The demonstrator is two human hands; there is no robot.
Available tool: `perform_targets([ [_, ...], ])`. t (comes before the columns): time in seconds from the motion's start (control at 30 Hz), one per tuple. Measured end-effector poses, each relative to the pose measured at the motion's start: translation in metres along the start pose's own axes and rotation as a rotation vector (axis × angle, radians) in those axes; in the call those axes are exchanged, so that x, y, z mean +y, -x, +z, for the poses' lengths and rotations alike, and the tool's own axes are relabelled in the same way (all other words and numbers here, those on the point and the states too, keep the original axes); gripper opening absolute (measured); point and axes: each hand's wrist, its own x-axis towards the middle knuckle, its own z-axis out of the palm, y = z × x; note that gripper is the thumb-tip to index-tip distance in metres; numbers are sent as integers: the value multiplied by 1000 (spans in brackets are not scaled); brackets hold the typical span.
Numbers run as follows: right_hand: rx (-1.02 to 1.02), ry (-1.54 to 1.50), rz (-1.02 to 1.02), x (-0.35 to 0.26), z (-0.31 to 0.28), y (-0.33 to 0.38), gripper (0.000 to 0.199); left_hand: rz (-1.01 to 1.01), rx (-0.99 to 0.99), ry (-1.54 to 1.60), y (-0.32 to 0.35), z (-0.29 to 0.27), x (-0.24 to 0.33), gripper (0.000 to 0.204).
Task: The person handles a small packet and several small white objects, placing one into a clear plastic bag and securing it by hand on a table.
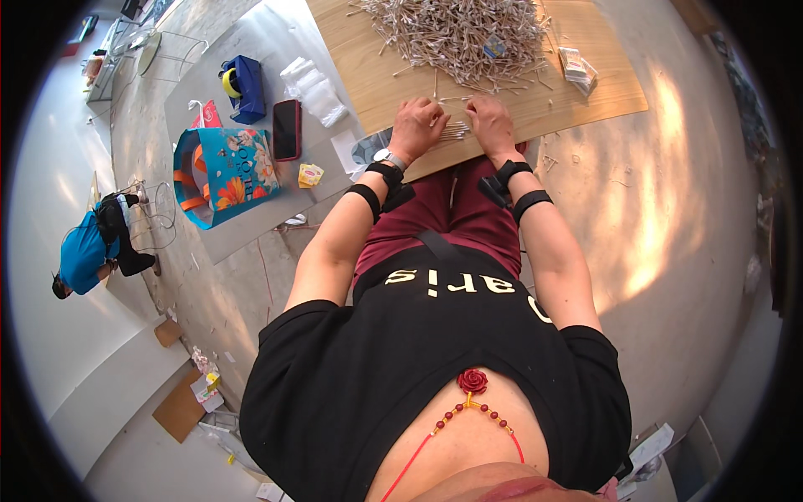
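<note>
A large heap of cotton swabs [468,38] covers the far part of the wooden board [594,105]. At the board's near edge, a small aligned bunch of cotton swabs [455,131] lies between my two hands. My left hand [418,127], with a watch at its wrist, has its fingers curled against the left end of this bunch. Just right of the bunch, my right hand [491,125] is closed with its fingertips bent down. Whatever those fingertips pinch is hidden or too small to make out. A few loose swabs lie between the hands and the heap.
Small packs [577,70] sit at the board's right side. Left on the grey table are a phone [287,130], a blue tape dispenser [244,90], clear plastic bags [314,90], a flowered gift bag [234,171] and a yellow packet [310,175]. Another person [92,243] bends over far left.
</note>
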Motion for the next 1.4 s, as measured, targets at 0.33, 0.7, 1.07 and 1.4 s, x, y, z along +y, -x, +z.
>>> perform_targets([
  [0.33,90,46,138,19,-4,3,14,-23,118,-33,-34,25,-7,15],
  [0.7,71,141,224,22,2,0,14,7,49,-149,-55,56,11,11],
  [1.07,160,87,85,23,-8,-3,16,4,12,-141,-38,30,-5,9],
  [1.4,53,177,35,23,2,-6,14,-14,2,-153,-36,26,-5,9],
])
